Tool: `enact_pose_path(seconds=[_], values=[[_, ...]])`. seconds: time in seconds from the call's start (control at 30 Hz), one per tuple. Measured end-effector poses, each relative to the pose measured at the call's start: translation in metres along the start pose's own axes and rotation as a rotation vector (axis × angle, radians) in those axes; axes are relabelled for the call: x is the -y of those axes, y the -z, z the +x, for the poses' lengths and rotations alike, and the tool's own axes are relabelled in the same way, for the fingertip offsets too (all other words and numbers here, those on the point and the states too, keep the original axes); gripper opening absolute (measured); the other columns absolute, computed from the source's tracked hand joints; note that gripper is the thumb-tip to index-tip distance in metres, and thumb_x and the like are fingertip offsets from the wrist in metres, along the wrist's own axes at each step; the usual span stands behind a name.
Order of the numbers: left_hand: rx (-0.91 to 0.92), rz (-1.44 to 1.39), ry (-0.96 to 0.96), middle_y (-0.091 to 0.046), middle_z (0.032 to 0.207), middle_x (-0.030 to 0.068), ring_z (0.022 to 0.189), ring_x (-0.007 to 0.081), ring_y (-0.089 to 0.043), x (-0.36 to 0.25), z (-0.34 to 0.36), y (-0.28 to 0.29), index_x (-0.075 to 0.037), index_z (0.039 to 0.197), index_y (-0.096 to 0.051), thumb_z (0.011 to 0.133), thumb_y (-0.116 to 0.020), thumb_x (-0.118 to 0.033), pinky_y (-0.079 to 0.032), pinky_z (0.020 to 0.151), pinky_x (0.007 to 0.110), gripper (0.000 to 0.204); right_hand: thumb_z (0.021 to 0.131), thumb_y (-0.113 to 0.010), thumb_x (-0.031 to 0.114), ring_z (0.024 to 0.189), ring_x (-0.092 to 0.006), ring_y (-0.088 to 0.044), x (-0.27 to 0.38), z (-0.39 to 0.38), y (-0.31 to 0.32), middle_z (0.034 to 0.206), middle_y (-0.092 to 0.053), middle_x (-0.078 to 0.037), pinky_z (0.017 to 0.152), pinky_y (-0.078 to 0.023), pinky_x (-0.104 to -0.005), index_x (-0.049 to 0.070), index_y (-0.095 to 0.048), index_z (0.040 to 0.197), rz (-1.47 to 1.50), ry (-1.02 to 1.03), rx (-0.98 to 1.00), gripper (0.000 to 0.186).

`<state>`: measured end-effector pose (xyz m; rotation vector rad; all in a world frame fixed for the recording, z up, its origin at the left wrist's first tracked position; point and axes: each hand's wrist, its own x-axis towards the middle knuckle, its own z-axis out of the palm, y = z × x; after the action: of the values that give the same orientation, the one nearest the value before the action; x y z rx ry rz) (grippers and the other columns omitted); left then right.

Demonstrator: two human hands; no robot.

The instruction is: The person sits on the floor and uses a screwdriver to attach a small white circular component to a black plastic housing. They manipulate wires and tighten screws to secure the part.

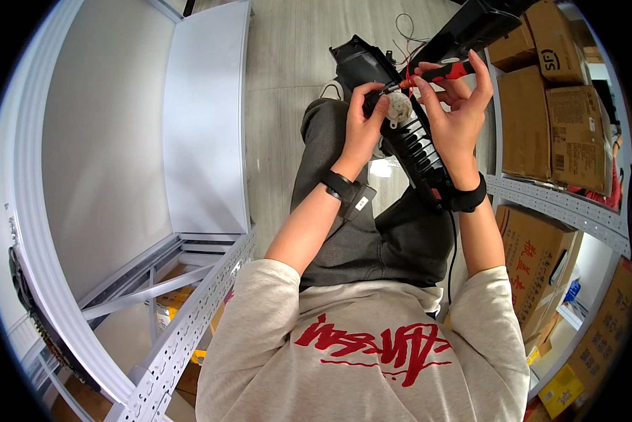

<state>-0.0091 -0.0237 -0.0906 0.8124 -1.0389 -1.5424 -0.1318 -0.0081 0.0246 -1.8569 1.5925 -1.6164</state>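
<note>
Pale shirt (372,337) at six o'clock; up at one, I see the white disc (399,107) on the black housing (420,169). Right hand (459,123) is pinched round the screwdriver (457,70); left hand (364,130), nearly closed, sits beside its tip, grip unclear to me. Skewed pressure could slip it into those fingers.

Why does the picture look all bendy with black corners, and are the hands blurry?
In the head view, the wide fisheye lens bends straight edges, like the tall white post on the left, and leaves the corners black; also in the head view, the left hand and right hand look fairly sharp, with no strong blur.
</note>
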Motion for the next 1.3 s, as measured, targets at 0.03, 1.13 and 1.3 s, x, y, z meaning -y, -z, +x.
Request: enact_pose_path(seconds=[0.03, 1.13, 1.3], values=[[0.002, 0.017, 0.01, -0.058, 0.102, -0.0023, 0.083, 0.0048, -0.05, -0.002, -0.001, 0.0, -0.009, 0.126, -0.058, 0.102, -0.063, -0.024, -0.04, 0.066, 0.02, 0.028, 0.09, -0.07, -0.004, 0.091, -0.022, -0.075, 0.001, 0.0, 0.0, 0.108, -0.072, -0.016, 0.072, -0.061, -0.0283, 0.006, -0.024, 0.148, 0.002, -0.004, -0.001, 0.074], [-0.034, -0.025, 0.088, -0.065, 0.106, 0.0005, 0.097, 0.0081, -0.056, 0.003, 0.0, 0.003, -0.003, 0.114, -0.065, 0.102, -0.062, -0.017, -0.045, 0.088, 0.024, 0.019, 0.091, -0.071, -0.001, 0.092, -0.021, -0.073, -0.002, -0.015, 0.002, 0.111, -0.07, -0.019, 0.067, -0.061, -0.0278, 0.006, -0.023, 0.145, 0.224, -0.336, -0.153, 0.072], [-0.029, -0.029, 0.019, -0.063, 0.114, 0.0016, 0.103, 0.009, -0.055, 0.002, 0.0, -0.001, -0.004, 0.123, -0.062, 0.102, -0.063, -0.019, -0.043, 0.092, 0.024, 0.026, 0.091, -0.071, -0.001, 0.092, -0.0208, -0.073, -0.003, -0.018, 0.001, 0.112, -0.07, -0.02, 0.066, -0.061, -0.0275, 0.007, -0.022, 0.145, 0.265, -0.33, -0.177, 0.073]])
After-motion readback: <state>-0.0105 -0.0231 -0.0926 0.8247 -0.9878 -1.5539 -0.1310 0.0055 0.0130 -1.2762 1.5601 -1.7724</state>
